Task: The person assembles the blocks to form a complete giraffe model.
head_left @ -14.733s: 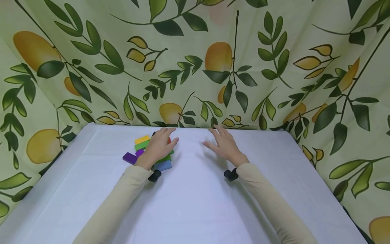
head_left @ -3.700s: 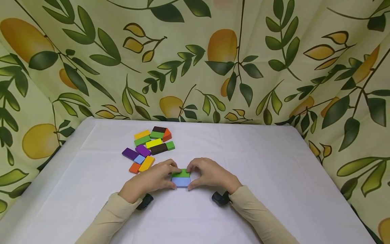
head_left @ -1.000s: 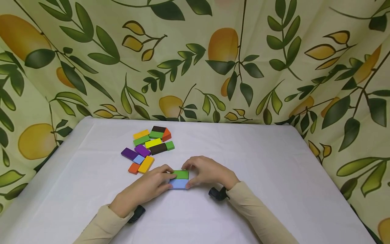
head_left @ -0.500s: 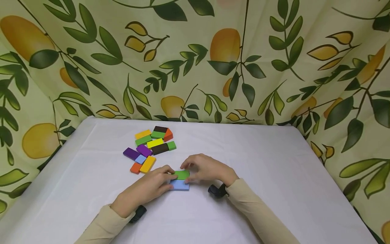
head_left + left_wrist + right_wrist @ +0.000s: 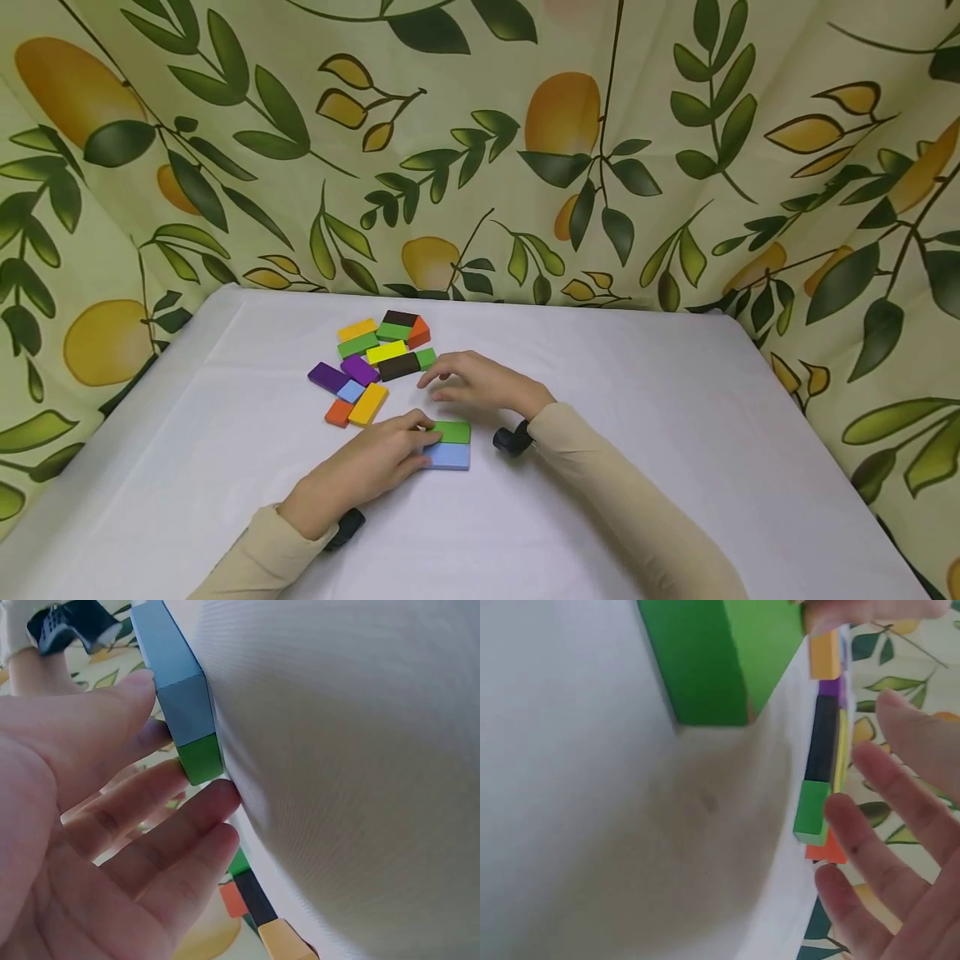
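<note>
A green block (image 5: 454, 432) and a light blue block (image 5: 452, 457) lie flat side by side on the white-covered table, long edges together. My left hand (image 5: 371, 458) holds this pair at its left end. In the left wrist view the thumb rests against the blue block (image 5: 180, 682), with fingertips at the green block (image 5: 201, 759). My right hand (image 5: 480, 383) hovers beyond the pair, fingers spread and holding nothing. Its fingertips point at the small green block (image 5: 426, 359) beside a dark brown block (image 5: 399, 367); they overlap that green block (image 5: 811, 810) in the right wrist view.
A loose cluster of blocks lies at the back left, including purple (image 5: 327, 377), yellow (image 5: 386, 352) and orange-yellow (image 5: 368, 405) blocks, plus an orange-red triangular block (image 5: 419, 333). A leaf-and-fruit patterned curtain (image 5: 465, 167) hangs behind the table's far edge (image 5: 585, 308).
The right hand has let go of the pair's right end and moved away, up and left toward the cluster. The left hand stays on the pair. Earlier, both hands held the blocks.
</note>
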`<state>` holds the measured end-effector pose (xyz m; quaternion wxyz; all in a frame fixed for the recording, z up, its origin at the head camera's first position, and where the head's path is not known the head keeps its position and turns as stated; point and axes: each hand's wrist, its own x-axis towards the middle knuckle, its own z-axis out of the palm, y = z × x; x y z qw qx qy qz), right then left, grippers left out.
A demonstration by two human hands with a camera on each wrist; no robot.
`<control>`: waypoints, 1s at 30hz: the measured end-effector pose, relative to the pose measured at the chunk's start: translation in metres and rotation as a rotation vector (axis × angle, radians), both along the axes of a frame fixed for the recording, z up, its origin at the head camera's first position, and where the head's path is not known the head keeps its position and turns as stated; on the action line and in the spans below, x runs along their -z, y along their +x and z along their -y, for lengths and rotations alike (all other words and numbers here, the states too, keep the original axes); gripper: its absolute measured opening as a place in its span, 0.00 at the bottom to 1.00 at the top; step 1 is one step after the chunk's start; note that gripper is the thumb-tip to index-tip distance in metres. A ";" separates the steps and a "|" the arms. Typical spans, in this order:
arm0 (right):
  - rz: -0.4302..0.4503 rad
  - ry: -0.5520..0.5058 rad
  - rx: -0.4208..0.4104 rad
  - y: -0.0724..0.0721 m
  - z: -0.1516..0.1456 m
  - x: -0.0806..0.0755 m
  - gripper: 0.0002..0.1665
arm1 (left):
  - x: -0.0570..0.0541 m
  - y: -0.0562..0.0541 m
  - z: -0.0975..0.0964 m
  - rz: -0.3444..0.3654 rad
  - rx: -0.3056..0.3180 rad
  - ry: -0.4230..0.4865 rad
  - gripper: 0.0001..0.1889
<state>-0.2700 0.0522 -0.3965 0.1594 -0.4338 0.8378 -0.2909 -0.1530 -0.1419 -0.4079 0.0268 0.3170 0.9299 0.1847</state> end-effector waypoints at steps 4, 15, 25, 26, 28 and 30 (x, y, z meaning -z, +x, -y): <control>-0.020 0.028 -0.031 -0.008 0.010 0.001 0.15 | -0.001 0.001 0.000 -0.028 0.005 -0.013 0.19; -0.086 0.115 -0.135 -0.017 0.036 0.003 0.17 | 0.001 0.001 0.001 -0.086 0.034 -0.014 0.18; -0.114 0.207 -0.139 -0.015 0.057 -0.009 0.19 | 0.000 0.000 0.002 -0.066 0.029 -0.003 0.17; -0.115 0.214 -0.148 -0.014 0.058 -0.010 0.19 | 0.000 0.000 0.002 -0.068 0.031 -0.003 0.17; -0.119 0.226 -0.162 -0.014 0.061 -0.011 0.20 | 0.001 0.000 0.002 -0.076 0.034 -0.004 0.17; -0.129 0.241 -0.176 -0.013 0.064 -0.012 0.21 | 0.001 0.000 0.002 -0.078 0.036 -0.003 0.17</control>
